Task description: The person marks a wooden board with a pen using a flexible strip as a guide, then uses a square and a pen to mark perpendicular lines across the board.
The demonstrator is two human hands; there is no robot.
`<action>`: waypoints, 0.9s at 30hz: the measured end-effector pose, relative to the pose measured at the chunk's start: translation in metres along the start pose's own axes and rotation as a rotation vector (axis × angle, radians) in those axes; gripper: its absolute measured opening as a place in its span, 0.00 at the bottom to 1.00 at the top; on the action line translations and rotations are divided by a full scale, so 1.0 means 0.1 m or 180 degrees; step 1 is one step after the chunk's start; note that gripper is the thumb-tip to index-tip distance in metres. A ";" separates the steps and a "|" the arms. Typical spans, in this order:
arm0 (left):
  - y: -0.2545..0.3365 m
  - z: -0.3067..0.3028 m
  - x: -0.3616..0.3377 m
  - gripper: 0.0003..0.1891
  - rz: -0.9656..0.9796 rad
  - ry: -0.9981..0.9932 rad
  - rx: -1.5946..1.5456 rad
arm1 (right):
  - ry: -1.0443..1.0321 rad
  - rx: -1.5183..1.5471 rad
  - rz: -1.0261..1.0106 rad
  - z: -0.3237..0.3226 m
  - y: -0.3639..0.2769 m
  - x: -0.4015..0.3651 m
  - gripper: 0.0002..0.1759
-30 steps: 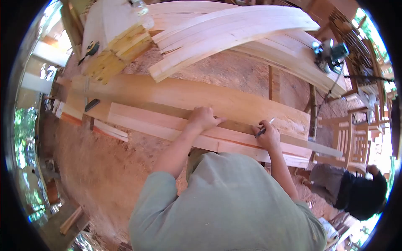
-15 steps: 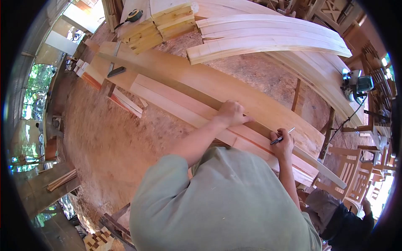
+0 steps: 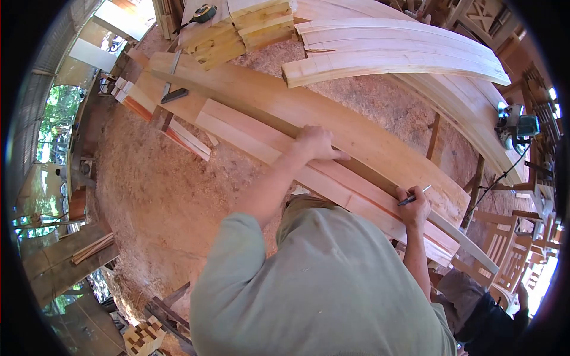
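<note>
My left hand (image 3: 316,143) presses down on a long, thin wooden strip (image 3: 371,176), fingers curled over it and thumb stretched along it. This strip lies lengthwise over pale, reddish boards (image 3: 261,137), beside a wider plank (image 3: 356,136). Farther right along the same strip, my right hand (image 3: 417,207) is closed around a pen (image 3: 408,200), held slanted close to the wood. Whether its tip touches the wood is hidden by the fingers. A try square (image 3: 174,95) rests on the far left end of the planks.
Curved pale beams (image 3: 398,50) lie beyond the plank, near stacked timber blocks (image 3: 267,32) and a tape measure (image 3: 205,13). A corded power tool (image 3: 525,124) sits on the right. Wooden chairs (image 3: 499,237) and another person (image 3: 484,308) are at lower right. Shavings cover the ground (image 3: 160,196).
My left hand has slid leftward along the strip, away from the right hand. My right hand keeps the pen at about the same spot. The whole view has shifted slightly.
</note>
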State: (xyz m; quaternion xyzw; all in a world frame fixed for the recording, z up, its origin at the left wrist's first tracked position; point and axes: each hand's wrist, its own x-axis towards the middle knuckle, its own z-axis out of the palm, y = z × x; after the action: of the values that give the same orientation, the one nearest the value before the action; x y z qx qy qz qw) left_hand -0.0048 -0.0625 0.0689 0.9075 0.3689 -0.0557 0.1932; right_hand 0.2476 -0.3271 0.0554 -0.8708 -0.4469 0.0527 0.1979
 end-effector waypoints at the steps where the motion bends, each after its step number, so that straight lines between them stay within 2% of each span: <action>1: -0.02 0.03 0.00 0.47 -0.0003 0.0000 -0.0007 | 0.0067 0.0028 0.0008 0.00 0.01 -0.01 0.22; 4: 0.02 0.12 -0.03 0.45 0.0217 0.0229 0.0033 | 0.0269 0.0043 -0.0006 -0.01 0.06 -0.06 0.21; 6: 0.09 0.18 -0.09 0.43 0.0293 0.0708 -0.0181 | 0.0374 0.0026 -0.0031 0.00 0.12 -0.05 0.20; 9: 0.11 0.25 -0.13 0.41 0.0362 0.1021 -0.0286 | 0.0585 0.0012 -0.0275 0.04 0.19 -0.10 0.21; 12: 0.13 0.26 -0.15 0.39 0.0460 0.1062 -0.0307 | 0.0797 -0.0096 -0.0535 0.05 0.22 -0.07 0.21; 13: 0.14 0.31 -0.15 0.39 0.0462 0.1059 -0.0319 | 0.0786 0.0194 -0.0274 0.06 0.27 -0.07 0.19; 15: 0.14 0.44 -0.15 0.39 0.0618 0.1560 -0.0353 | 0.0765 0.0469 0.0015 0.13 0.42 -0.10 0.18; 17: 0.16 0.39 -0.16 0.39 0.0603 0.1506 -0.0358 | 0.0784 0.0822 0.0278 0.23 0.55 -0.09 0.17; 20: 0.17 0.40 -0.18 0.38 0.0586 0.1480 -0.0391 | 0.0827 0.0704 -0.0013 0.17 0.37 -0.09 0.16; 21: 0.16 0.40 -0.17 0.38 0.0597 0.1517 -0.0421 | 0.0816 0.0708 -0.0042 0.14 0.28 -0.11 0.16; 23: 0.15 0.42 -0.16 0.38 0.0608 0.1579 -0.0472 | 0.0335 0.0321 -0.0370 0.06 0.11 -0.16 0.18; 27: 0.14 0.44 -0.18 0.38 0.0656 0.1682 -0.0526 | -0.0045 0.0035 -0.0271 -0.10 -0.05 -0.14 0.22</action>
State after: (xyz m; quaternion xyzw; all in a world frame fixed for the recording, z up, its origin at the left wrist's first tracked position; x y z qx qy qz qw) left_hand -0.0057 -0.1005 0.0373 0.9044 0.3156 0.2326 0.1684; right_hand 0.2380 -0.3391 0.0652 -0.8495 -0.4847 0.0529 0.2016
